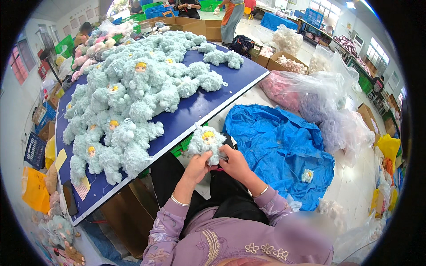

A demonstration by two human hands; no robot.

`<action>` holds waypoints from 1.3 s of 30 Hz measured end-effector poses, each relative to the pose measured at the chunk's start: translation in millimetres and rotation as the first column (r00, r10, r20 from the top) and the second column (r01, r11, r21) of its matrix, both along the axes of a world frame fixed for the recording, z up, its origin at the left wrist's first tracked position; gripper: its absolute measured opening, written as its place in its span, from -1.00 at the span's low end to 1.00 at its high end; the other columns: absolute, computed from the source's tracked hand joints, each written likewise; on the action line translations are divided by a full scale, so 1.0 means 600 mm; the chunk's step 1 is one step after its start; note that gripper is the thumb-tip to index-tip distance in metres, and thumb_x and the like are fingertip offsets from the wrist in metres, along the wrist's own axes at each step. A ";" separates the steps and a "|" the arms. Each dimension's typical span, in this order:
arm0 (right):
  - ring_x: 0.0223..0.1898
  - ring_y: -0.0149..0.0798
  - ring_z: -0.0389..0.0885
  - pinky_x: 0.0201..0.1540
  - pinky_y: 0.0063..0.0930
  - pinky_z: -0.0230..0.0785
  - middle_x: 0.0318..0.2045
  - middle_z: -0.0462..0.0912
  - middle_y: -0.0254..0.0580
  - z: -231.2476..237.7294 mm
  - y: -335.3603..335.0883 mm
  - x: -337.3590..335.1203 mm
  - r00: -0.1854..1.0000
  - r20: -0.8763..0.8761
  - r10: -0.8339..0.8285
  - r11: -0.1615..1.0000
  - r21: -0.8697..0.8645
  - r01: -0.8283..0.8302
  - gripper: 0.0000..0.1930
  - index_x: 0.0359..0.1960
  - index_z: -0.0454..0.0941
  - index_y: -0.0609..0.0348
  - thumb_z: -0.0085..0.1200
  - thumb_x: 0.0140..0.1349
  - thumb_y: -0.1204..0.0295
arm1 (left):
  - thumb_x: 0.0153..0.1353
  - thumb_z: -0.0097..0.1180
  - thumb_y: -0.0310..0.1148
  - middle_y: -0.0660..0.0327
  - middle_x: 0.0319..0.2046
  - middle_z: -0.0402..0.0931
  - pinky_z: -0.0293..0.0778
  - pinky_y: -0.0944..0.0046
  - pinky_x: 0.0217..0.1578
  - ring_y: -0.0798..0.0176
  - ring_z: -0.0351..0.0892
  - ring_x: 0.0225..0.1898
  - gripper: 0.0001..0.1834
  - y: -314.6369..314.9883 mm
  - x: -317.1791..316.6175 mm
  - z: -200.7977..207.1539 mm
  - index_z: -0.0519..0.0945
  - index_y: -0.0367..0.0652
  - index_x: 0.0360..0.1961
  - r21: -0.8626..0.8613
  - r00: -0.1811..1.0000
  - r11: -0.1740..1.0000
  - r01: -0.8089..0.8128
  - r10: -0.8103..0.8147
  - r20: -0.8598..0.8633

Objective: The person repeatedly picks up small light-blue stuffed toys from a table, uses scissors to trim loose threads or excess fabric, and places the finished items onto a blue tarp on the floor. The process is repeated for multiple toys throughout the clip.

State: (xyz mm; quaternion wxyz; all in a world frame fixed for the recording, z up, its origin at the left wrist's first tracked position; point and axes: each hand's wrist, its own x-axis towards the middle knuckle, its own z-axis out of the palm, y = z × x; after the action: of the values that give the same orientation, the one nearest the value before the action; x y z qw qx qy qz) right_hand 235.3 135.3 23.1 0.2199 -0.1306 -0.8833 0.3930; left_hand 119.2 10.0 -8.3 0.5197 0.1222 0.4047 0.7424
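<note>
The fingers (205,156) of both your hands are curled in and closed on a pale blue fluffy plush doll (208,139). Your left hand (195,167) grips its lower left part, thumb on the front; your right hand (236,165) pinches its lower right side. The fingertips behind the doll are hidden. The doll is off the counter (197,105), above your lap and just beside the counter's near long edge, its yellow-haired face turned up. A small bright pink spot shows beneath it, too little visible to identify.

Your lavender sleeves (157,230) and a bracelet on each wrist lie below, with black trousers (228,190) under the doll.

The blue, white-edged counter carries a large heap of matching dolls (144,102), spread from near its near left corner to its far edge; several yellow-haired faces show. A few dolls lie apart toward the far right corner. By the near left corner are a patterned paper slip (82,189) and a dark flat object (69,198). Pink plush toys (86,56) crowd the far left corner.

To the right of the counter, a crumpled blue tarp (275,146) covers part of the floor, one small doll (307,176) resting near its right edge. Beyond it stand clear plastic bags (317,99) of pink and lilac plush.
</note>
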 end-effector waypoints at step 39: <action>-0.52 -0.64 0.30 -0.51 -0.67 0.16 -0.55 0.47 -0.48 0.007 0.086 0.047 0.993 0.096 -0.067 0.958 -0.270 0.090 -0.86 -0.27 0.56 0.34 0.16 0.18 0.51 | -0.08 0.32 -0.34 0.00 0.00 0.37 0.24 0.03 0.15 -0.10 0.29 0.10 -0.44 -0.283 -0.116 0.132 0.44 -0.20 0.00 -0.077 -0.093 0.524 -0.848 -0.290 -0.952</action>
State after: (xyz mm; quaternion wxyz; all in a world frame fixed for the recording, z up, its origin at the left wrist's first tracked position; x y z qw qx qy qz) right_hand 263.6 187.1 27.4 0.1770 -0.2115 -0.8231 0.4964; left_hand 49.7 -160.0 71.2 -0.1468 0.2584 0.9126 0.2807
